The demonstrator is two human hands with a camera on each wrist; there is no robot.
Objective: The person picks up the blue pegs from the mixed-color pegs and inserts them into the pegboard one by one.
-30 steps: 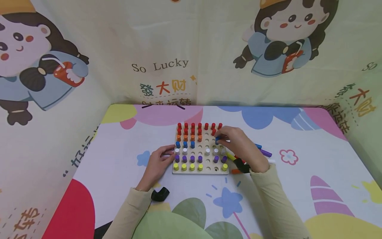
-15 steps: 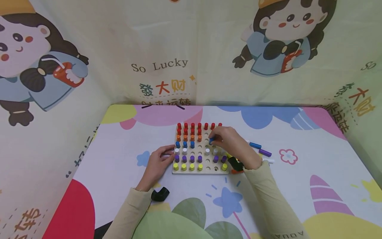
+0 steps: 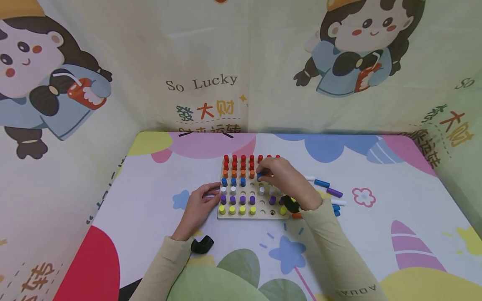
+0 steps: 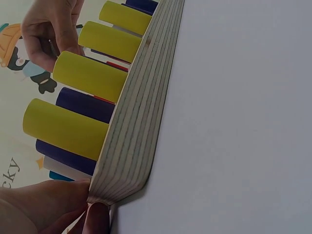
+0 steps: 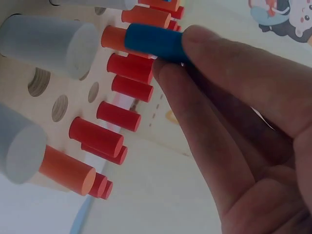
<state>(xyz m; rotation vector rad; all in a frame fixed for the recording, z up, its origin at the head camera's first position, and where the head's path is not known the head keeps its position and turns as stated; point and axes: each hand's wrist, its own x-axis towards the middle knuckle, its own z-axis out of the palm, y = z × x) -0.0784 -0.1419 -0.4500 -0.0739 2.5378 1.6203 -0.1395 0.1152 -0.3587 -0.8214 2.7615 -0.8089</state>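
Note:
A wooden pegboard (image 3: pixel 257 215) lies on the table with rows of red, orange, blue, white, purple and yellow pegs and several bare holes. My left hand (image 3: pixel 197 209) holds its left edge, with thumb and finger at the front corner in the left wrist view. Between thumb and fingertips, my right hand (image 3: pixel 286 179) pinches a blue peg (image 5: pixel 155 41) above the board, near the end of the orange row. In the right wrist view this peg overlaps an orange peg (image 5: pixel 113 38) behind it. Part of the board's right side is hidden under my right hand.
Right of the board lie loose pegs: a blue one (image 3: pixel 321 183), a purple one (image 3: pixel 334 192), a white one (image 3: pixel 339 202) and an orange one (image 3: pixel 297 215), partly behind my right forearm. A printed cloth wall (image 3: pixel 271 108) rises at the table's back.
My right hand has moved left across the board with the blue peg, from the right-hand columns toward the middle. My left hand has stayed at the board's edge.

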